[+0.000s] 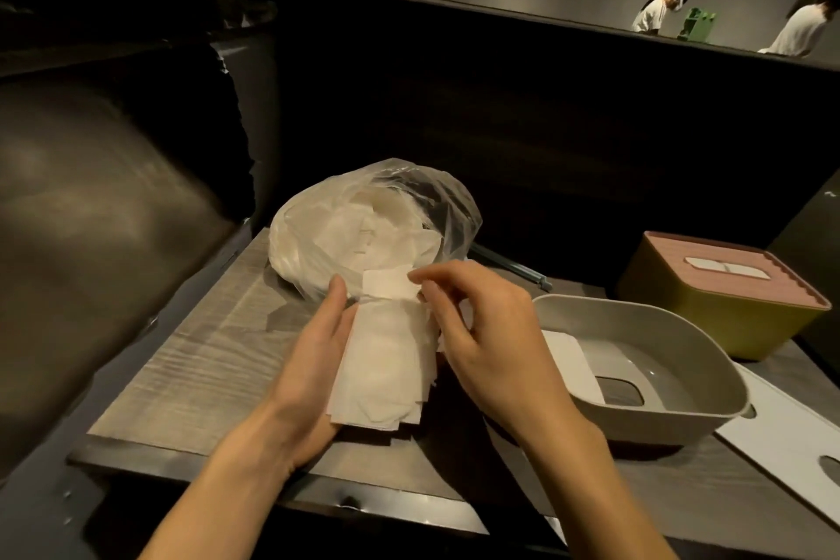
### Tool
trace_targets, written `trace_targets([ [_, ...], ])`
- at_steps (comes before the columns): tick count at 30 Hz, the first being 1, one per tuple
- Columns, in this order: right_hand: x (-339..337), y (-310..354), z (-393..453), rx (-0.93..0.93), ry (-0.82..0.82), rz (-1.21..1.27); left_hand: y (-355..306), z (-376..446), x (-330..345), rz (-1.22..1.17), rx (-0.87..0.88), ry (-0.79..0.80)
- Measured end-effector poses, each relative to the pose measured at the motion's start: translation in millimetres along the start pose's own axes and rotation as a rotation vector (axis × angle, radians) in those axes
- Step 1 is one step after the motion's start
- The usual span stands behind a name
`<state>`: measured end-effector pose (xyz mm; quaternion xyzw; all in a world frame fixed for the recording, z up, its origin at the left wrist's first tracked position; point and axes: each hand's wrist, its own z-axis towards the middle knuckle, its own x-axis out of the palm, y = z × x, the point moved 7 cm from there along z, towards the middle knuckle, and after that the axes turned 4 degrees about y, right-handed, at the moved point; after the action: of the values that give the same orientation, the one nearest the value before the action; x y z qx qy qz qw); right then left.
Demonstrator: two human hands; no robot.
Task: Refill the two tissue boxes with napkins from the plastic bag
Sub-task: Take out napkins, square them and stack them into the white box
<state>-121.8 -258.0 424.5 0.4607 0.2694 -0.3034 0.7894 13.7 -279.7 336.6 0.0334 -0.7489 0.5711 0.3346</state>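
Observation:
A clear plastic bag [318, 223] full of white napkins lies open on the wooden table [200, 359]. In front of it a stack of napkins [386, 359] lies between my hands. My left hand [313, 359] holds the stack along its left side, fingers straight. My right hand [472, 332] pinches the stack's top napkin near the bag's mouth. To the right sits an open grey tissue box [682, 332], turned over, with a few white napkins inside. Behind it stands a closed yellow tissue box [709, 314] with a pink lid.
A white flat lid [791, 446] with cutouts lies at the right edge of the table. A thin dark rod [513, 266] lies behind the grey box. Dark bench seating surrounds the table on the left and behind. Several people stand far off behind the partition.

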Motion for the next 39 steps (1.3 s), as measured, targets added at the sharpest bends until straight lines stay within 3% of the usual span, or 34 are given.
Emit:
trace_targets([
  [4, 10.9, -2.0, 6.0, 0.033, 0.189, -0.238, -0.4, -1.2, 3.4, -0.008, 0.011, 0.013],
  [9, 7.8, 10.3, 6.3, -0.006, 0.185, -0.295, -2.8, -4.1, 5.8, 0.021, 0.018, 0.02],
  [14, -2.6, 6.9, 13.4, 0.05, 0.162, -0.235, -8.2, -9.7, 8.9, 0.105, 0.055, -0.007],
  [17, -4.8, 1.2, 19.1, 0.09, 0.129, -0.201, -6.7, -10.3, 7.2, 0.273, 0.053, -0.013],
  [22, 7.4, -4.1, 9.7, 0.182, 0.377, -0.049, -14.0, -18.5, 8.9, 0.551, 0.148, -0.021],
  [25, 2.8, 0.9, 1.5, 0.101, 0.273, -0.016, -32.5, -24.8, -1.2, 0.669, 0.235, -0.065],
  [29, 4.9, -5.6, -22.5, 0.174, 0.032, 0.292, -45.1, -33.4, -35.8, 0.438, 0.315, -0.223],
  [34, 38.9, -26.0, -43.7, 0.378, 0.065, 0.432, -32.1, -33.0, -42.7, 0.654, 0.344, -0.292],
  [39, 51.1, -25.0, -42.0, 0.421, 0.112, 0.453, -22.7, -30.2, -29.0, 0.777, 0.303, -0.25],
])
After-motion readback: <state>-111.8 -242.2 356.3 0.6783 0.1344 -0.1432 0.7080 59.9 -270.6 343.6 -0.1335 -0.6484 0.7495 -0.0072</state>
